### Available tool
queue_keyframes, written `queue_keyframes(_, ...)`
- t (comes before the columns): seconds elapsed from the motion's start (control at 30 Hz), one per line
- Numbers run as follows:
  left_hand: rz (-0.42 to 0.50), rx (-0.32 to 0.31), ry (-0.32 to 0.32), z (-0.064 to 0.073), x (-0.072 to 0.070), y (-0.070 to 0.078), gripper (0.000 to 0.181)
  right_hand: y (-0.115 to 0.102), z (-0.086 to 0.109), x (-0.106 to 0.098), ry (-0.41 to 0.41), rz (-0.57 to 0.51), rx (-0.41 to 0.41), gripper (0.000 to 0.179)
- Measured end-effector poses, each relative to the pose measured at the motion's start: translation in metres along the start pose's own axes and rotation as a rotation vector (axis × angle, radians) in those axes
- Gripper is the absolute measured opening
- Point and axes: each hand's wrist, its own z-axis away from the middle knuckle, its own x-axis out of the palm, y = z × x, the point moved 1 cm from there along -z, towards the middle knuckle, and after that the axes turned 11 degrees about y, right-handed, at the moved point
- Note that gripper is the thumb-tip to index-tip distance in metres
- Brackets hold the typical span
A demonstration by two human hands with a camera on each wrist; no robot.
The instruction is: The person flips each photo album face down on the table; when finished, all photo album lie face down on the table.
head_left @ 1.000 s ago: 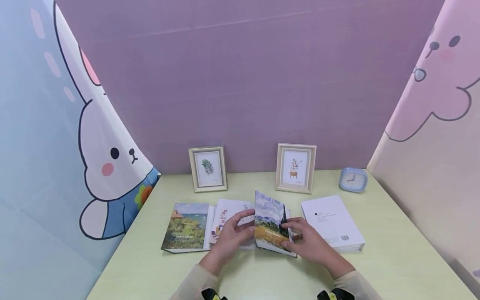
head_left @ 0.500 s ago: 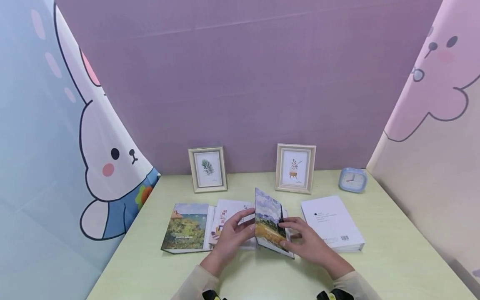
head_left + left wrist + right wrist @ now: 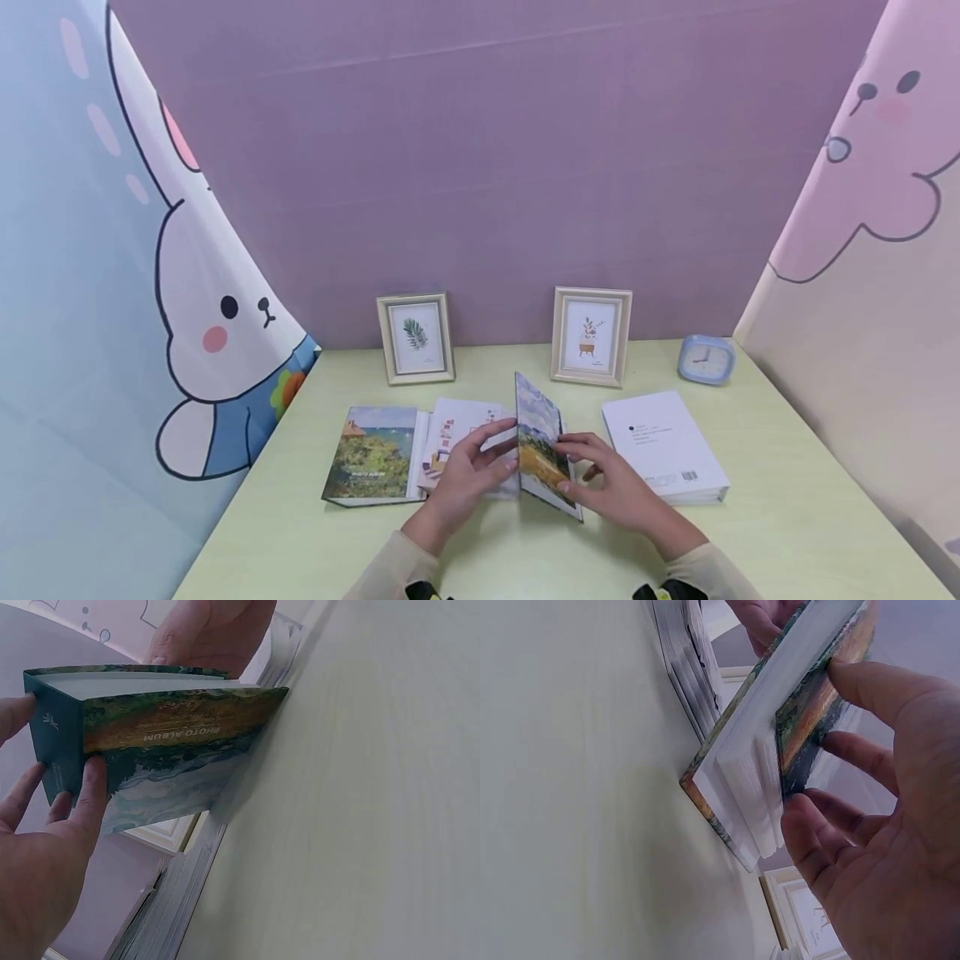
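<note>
Since a second ago you have tipped the photo album point(image 3: 542, 446) steeper on the pale green table point(image 3: 787, 517). Your left hand point(image 3: 465, 479) and right hand point(image 3: 611, 483) both grip it with curled fingers before the purple wall point(image 3: 487, 167).

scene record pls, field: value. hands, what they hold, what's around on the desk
left hand: fingers on the spine side of the photo album
right hand: grips the album's cover and page edge
album pose: tilted up on one edge on the table
left of it: second photo album lying flat, loose printed sheets
right of it: white book
back row: leaf frame, plant frame, blue clock
</note>
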Motion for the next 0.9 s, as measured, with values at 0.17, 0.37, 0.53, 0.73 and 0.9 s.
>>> queue_keyframes(0.17,0.014,0.039,-0.046,-0.0008,0.0007,-0.0016,0.064,-0.0018,-0.0004,0.0029,-0.005,-0.058,-0.025,0.056)
queue_keyframes(0.37,0.043,0.053,-0.088,-0.0015,0.0034,-0.0014,0.069,-0.0012,-0.0001,0.0049,-0.006,-0.13,-0.057,0.06)
queue_keyframes(0.53,0.047,0.043,-0.092,-0.0013,0.0042,-0.0012,0.075,-0.0044,0.0005,0.0061,-0.008,-0.201,-0.045,0.061)
queue_keyframes(0.73,0.056,0.058,-0.129,-0.0023,0.0058,-0.0025,0.078,-0.0069,0.0002,0.0062,-0.007,-0.263,-0.037,0.061)
queue_keyframes(0.9,0.054,0.02,-0.148,-0.0015,0.007,-0.0051,0.081,-0.0078,-0.0007,0.0053,-0.002,-0.287,-0.046,0.063)
